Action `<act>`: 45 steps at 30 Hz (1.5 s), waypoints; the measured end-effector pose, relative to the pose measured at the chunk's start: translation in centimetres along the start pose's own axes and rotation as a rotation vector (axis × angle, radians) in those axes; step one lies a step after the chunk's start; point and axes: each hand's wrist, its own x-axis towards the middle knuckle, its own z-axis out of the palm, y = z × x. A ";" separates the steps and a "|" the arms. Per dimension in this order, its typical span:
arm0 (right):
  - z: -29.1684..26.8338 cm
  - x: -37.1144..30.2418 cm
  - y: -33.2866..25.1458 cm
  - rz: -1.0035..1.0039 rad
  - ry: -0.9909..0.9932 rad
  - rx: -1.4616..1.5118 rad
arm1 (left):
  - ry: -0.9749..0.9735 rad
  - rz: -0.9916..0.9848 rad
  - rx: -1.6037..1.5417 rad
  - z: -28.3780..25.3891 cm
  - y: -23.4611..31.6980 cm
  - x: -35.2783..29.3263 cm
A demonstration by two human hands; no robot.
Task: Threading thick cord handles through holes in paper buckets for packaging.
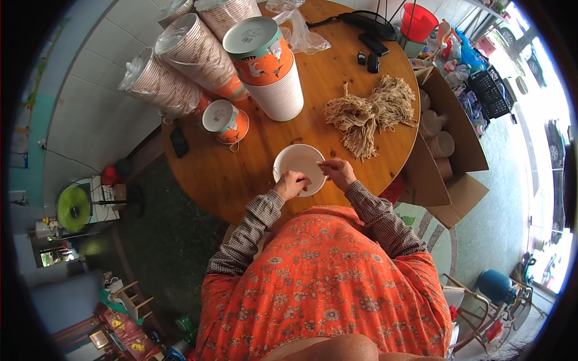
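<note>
An open white paper bucket (pixel 296 153) stands near the table's front edge, between my two hands. My left hand (pixel 292 185) reaches over its near left rim, with curled fingertips pressed together inside; what they hold, if anything, is hidden. At the right rim, my right hand (pixel 339 172) pinches the small pale end of what looks like a string. A bundle of beige strings (pixel 373 114) lies farther right. Back left of the bucket, a small orange bucket (pixel 233 128) rests upside down with a string loop at its rim. Behind it rises a tall stack of white buckets (pixel 277 93), topped by an orange one.
Several plastic-wrapped bucket stacks (pixel 192 51) lean at the back left. A dark phone (pixel 179 142) lies at the left edge. Black small items (pixel 373 63) and a clear plastic bag (pixel 304 36) are at the back. An open cardboard box (pixel 460 138) with white buckets stands right of the table.
</note>
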 end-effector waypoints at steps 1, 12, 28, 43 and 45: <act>-0.2 0.1 0.0 -0.069 0.044 -0.110 | 0.004 0.000 -0.001 0.1 -0.5 0.0; -0.4 -2.2 -0.3 -0.168 0.132 -0.242 | -0.004 -0.058 -0.816 0.5 -0.6 1.6; -1.2 -2.8 -0.9 -0.129 0.069 -0.420 | 0.187 0.200 -0.095 1.2 0.2 2.3; 0.5 -3.6 0.1 -0.244 -0.028 -0.529 | 0.132 0.285 0.152 0.2 -0.2 -1.2; 0.8 -3.4 -0.3 -0.316 -0.047 -0.559 | 0.088 0.173 0.025 0.7 -1.7 -1.7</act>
